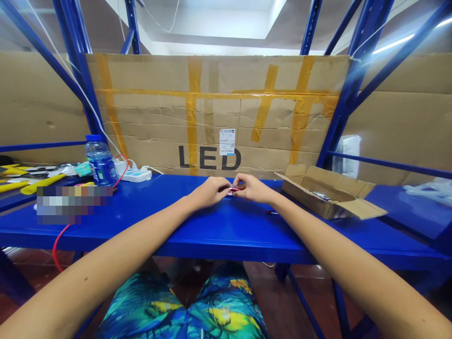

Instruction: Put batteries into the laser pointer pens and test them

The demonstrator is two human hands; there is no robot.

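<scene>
Both hands meet over the blue table (212,230), near its far middle. My left hand (211,191) is closed, its thumb and fingers pinching one side of a small red and silver item (231,189). From the other side my right hand (252,188) pinches the same item, its fingers bent together. The fingers cover much of the item, and its exact shape is too small to tell. A small dark and red object (271,212) lies on the table beside my right wrist.
An open cardboard box (307,200) with metallic pieces stands at the right. At the left are a blue-capped bottle (100,162), a white power strip (136,174), a red cable (56,245) and yellow-handled tools (44,183). A large cardboard sheet (158,127) rises behind the table.
</scene>
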